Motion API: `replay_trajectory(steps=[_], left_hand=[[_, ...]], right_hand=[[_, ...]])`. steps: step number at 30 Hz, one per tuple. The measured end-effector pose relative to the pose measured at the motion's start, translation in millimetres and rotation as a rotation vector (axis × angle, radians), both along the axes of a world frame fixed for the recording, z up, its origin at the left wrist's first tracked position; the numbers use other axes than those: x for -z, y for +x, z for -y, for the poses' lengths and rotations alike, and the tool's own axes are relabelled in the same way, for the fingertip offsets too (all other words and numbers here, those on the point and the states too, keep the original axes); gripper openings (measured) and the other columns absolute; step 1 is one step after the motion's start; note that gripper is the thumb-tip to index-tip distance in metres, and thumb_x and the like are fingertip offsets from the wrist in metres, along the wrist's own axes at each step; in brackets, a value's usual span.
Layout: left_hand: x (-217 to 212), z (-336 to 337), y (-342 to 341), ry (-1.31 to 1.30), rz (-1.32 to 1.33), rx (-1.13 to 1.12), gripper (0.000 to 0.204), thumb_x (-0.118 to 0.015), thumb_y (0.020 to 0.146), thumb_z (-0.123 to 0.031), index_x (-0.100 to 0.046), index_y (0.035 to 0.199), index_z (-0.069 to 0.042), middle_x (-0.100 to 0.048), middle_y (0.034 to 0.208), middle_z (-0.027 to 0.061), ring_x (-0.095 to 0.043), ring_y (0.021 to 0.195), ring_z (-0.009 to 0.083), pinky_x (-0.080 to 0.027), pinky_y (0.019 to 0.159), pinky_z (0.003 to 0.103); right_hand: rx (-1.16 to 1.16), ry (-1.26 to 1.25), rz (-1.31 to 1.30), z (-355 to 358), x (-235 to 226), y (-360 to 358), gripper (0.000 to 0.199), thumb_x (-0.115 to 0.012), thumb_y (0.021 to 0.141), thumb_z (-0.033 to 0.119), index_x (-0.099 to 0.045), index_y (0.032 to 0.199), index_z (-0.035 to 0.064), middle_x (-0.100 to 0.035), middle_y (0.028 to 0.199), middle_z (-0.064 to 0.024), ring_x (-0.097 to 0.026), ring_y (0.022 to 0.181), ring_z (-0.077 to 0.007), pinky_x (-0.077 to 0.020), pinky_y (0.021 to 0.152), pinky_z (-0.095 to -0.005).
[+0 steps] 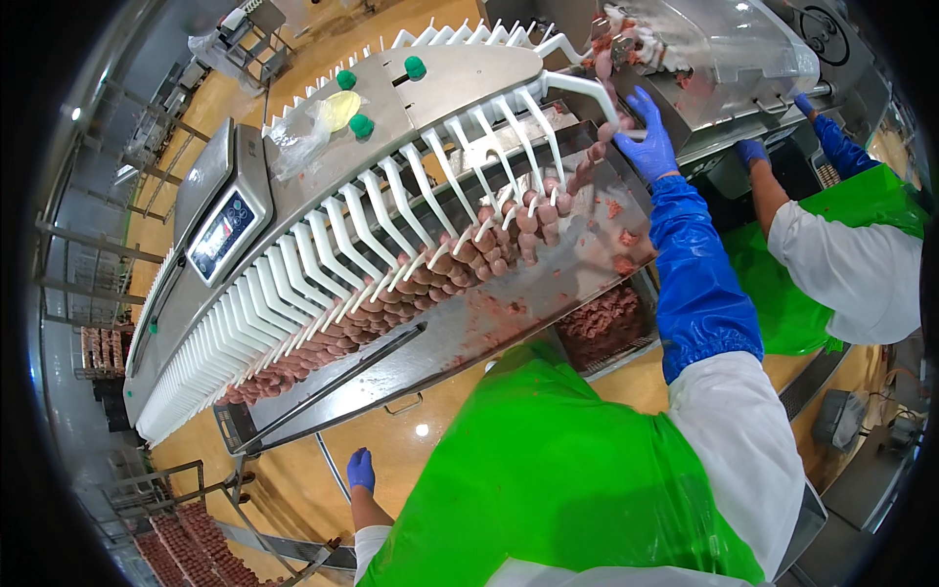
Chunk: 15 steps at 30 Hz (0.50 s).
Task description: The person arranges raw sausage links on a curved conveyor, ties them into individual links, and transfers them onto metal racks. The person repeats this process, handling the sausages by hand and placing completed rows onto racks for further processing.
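Note:
My right hand [648, 142], in a blue glove with a blue plastic oversleeve, is raised at the conveyor's right end. Its fingers are stretched out and apart beside the tip of a white hook [577, 82]. A string of sausage links [604, 98] runs down past this hook, close to my thumb; I cannot tell whether the thumb touches it. Further left, many raw sausage links [430, 279] hang in loops from the row of white hooks [337, 235]. Low at my left side, my gloved left hand [361, 472] hangs away from the conveyor, fingers curled together, holding nothing visible.
Under the links lies a metal drip tray [479, 328] with meat scraps. A bin of ground meat [602, 323] stands below its right end. A co-worker in a green apron [773, 284] works at the steel machine [729, 59] on the right. A scale [220, 230] rests on the conveyor top.

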<state>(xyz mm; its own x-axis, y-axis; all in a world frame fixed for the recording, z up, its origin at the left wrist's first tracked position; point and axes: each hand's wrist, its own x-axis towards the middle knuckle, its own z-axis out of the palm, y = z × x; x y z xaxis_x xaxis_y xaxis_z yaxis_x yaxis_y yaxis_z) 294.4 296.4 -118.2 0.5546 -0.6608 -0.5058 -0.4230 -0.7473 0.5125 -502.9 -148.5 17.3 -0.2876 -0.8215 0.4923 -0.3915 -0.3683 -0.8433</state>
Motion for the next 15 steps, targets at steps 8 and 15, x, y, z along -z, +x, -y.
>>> replay_trajectory(steps=[8, 15], left_hand=[[-41, 33, -58, 0.080, -0.080, -0.046, 0.038, -0.056, 0.090, -0.024, -0.060, 0.116, 0.003, -0.062, 0.118, 0.0178, -0.057, 0.112, 0.0271, -0.042, 0.097, 0.034], [-71, 118, -124, -0.062, -0.006, 0.455, 0.039, -0.054, 0.092, -0.025, -0.059, 0.120, 0.002, -0.061, 0.120, 0.0190, -0.056, 0.114, 0.0266, -0.040, 0.099, 0.034]], right_hand=[[-0.161, 0.461, 0.086, -51, 116, 41, 0.030, -0.068, 0.082, 0.021, -0.060, 0.105, 0.0025, -0.064, 0.091, -0.0080, -0.058, 0.087, -0.0132, -0.0486, 0.079, -0.0317], [-0.409, 0.725, 0.297, -138, 154, 110, 0.021, -0.069, 0.078, 0.019, -0.059, 0.090, 0.0037, -0.060, 0.076, -0.0030, -0.058, 0.074, -0.0133, -0.0487, 0.072, -0.0301]])
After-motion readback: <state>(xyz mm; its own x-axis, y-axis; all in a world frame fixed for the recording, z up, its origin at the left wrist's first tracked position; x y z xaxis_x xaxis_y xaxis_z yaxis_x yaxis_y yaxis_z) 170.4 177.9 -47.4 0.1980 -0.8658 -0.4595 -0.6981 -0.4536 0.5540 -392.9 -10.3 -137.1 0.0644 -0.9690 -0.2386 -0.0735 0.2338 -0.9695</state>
